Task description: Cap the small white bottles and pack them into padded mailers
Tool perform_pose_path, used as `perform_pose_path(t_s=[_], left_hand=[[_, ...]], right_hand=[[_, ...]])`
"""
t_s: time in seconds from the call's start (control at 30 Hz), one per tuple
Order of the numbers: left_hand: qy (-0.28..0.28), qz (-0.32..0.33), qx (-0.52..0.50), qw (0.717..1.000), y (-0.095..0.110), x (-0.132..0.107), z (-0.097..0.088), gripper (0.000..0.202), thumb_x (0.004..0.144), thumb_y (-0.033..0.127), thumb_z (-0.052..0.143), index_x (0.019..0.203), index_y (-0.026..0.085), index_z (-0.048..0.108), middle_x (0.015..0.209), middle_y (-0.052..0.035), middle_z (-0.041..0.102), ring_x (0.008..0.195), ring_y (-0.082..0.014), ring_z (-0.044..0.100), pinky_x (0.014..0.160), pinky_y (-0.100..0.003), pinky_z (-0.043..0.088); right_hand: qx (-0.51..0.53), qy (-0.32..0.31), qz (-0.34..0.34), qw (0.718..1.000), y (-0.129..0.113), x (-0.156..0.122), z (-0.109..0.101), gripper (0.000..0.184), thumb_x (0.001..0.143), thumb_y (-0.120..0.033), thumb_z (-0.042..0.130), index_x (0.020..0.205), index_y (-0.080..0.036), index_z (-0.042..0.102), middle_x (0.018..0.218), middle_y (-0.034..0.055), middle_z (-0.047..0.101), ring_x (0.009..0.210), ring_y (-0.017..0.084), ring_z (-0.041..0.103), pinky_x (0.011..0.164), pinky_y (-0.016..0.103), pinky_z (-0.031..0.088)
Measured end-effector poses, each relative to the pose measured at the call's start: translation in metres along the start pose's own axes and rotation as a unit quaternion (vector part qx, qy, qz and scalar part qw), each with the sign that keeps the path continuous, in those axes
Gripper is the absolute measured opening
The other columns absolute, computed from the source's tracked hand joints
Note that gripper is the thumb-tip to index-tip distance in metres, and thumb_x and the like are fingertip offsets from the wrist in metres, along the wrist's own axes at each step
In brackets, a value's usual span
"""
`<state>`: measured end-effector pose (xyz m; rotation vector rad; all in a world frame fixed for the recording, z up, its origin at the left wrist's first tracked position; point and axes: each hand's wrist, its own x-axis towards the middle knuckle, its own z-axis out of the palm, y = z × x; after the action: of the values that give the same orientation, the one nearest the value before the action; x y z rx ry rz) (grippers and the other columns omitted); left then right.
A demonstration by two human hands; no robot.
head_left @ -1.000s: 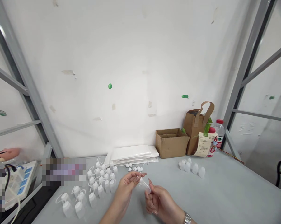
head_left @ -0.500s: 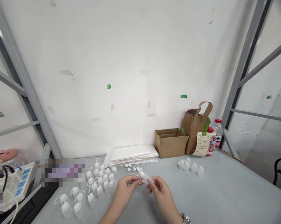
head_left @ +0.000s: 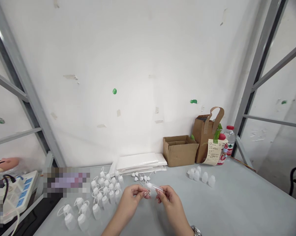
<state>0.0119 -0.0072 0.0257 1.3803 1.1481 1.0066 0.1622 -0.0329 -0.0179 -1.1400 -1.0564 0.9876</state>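
Observation:
Both my hands meet above the grey table point(head_left: 236, 209). My right hand point(head_left: 168, 200) pinches a small translucent white bottle point(head_left: 154, 187) lying on its side. My left hand point(head_left: 133, 196) is closed at the bottle's left end, its fingertips on the neck, perhaps on a small cap I cannot make out. To the left stands a crowd of several small white bottles with looped caps point(head_left: 106, 191). Several loose white caps point(head_left: 141, 177) lie just beyond my hands. A few uncapped bottles point(head_left: 202, 175) stand to the right.
A stack of white flat bags point(head_left: 140, 162) lies against the wall. Next to it stand an open cardboard box point(head_left: 179, 150), a brown paper bag point(head_left: 207, 131) and a water bottle point(head_left: 230, 139). A power strip point(head_left: 20, 191) sits at the left, by the metal frame.
My hands have come together and moved slightly away from me. The small bottle, tilted between them a second ago, now lies level between both sets of fingertips.

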Motion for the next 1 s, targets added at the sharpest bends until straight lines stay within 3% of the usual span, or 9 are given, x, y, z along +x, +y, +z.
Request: perform_pose_path(t_s=[0.17, 0.27, 0.37, 0.5, 0.63, 0.87, 1.0], left_hand=[[0.033, -0.013, -0.062, 0.997, -0.006, 0.005, -0.002, 0.019, 0.05, 0.033, 0.074, 0.061, 0.018, 0.071, 0.065, -0.0071, 0.074, 0.069, -0.0256, 0.068, 0.074, -0.036, 0.051], [0.069, -0.028, -0.128, 0.989, -0.008, 0.006, -0.007, 0.029, 0.048, 0.035, 0.078, 0.069, 0.017, 0.072, 0.073, -0.0078, 0.075, 0.075, -0.0262, 0.069, 0.081, -0.038, 0.051], [0.093, -0.036, -0.22, 0.97, -0.008, 0.006, -0.011, 0.03, 0.054, 0.031, 0.078, 0.079, 0.016, 0.07, 0.086, -0.0087, 0.075, 0.091, -0.0246, 0.067, 0.093, -0.036, 0.046], [0.087, -0.071, -0.35, 0.93, -0.008, 0.005, -0.008, 0.017, 0.068, 0.013, 0.069, 0.085, 0.014, 0.069, 0.098, -0.0099, 0.072, 0.1, -0.0203, 0.063, 0.1, -0.031, 0.041], [0.092, -0.104, -0.396, 0.908, -0.004, 0.003, -0.003, 0.018, 0.077, 0.002, 0.056, 0.087, 0.012, 0.067, 0.102, -0.0113, 0.071, 0.098, -0.0177, 0.065, 0.097, -0.027, 0.044], [0.091, -0.123, -0.41, 0.899, -0.005, 0.0, 0.001, 0.019, 0.078, -0.001, 0.053, 0.089, 0.008, 0.066, 0.104, -0.0138, 0.069, 0.095, -0.0182, 0.066, 0.078, -0.019, 0.054], [0.092, -0.128, -0.429, 0.89, -0.009, 0.003, 0.001, 0.02, 0.08, -0.002, 0.05, 0.089, 0.006, 0.065, 0.106, -0.015, 0.068, 0.095, -0.0179, 0.066, 0.078, -0.019, 0.055]], right_hand=[[0.04, -0.024, 0.054, 0.997, -0.007, 0.005, -0.002, 0.05, 0.054, -0.067, 0.066, 0.06, -0.019, 0.056, 0.054, 0.0007, 0.058, 0.052, 0.016, 0.051, 0.058, 0.03, 0.042], [0.05, -0.024, 0.042, 0.998, -0.01, 0.005, -0.004, 0.049, 0.056, -0.066, 0.065, 0.062, -0.019, 0.056, 0.056, 0.0001, 0.057, 0.053, 0.015, 0.051, 0.058, 0.029, 0.042], [0.023, -0.033, 0.003, 0.999, -0.009, 0.001, -0.005, 0.043, 0.065, -0.062, 0.062, 0.067, -0.019, 0.056, 0.06, -0.0002, 0.056, 0.057, 0.015, 0.05, 0.06, 0.028, 0.042], [-0.046, -0.065, -0.03, 0.996, -0.006, -0.008, -0.003, 0.035, 0.074, -0.053, 0.059, 0.072, -0.019, 0.056, 0.062, -0.0011, 0.054, 0.062, 0.015, 0.05, 0.065, 0.027, 0.04], [-0.089, -0.084, -0.045, 0.991, -0.005, -0.014, -0.001, 0.03, 0.077, -0.049, 0.057, 0.076, -0.019, 0.057, 0.065, -0.0008, 0.055, 0.065, 0.016, 0.05, 0.066, 0.026, 0.039], [-0.122, -0.082, -0.083, 0.986, -0.001, -0.014, -0.003, 0.025, 0.079, -0.044, 0.055, 0.076, -0.02, 0.059, 0.068, -0.0001, 0.058, 0.067, 0.016, 0.053, 0.067, 0.026, 0.04], [-0.141, -0.088, -0.096, 0.981, 0.002, -0.015, -0.003, 0.024, 0.081, -0.043, 0.054, 0.077, -0.02, 0.058, 0.067, -0.0002, 0.059, 0.068, 0.016, 0.054, 0.067, 0.026, 0.041]])
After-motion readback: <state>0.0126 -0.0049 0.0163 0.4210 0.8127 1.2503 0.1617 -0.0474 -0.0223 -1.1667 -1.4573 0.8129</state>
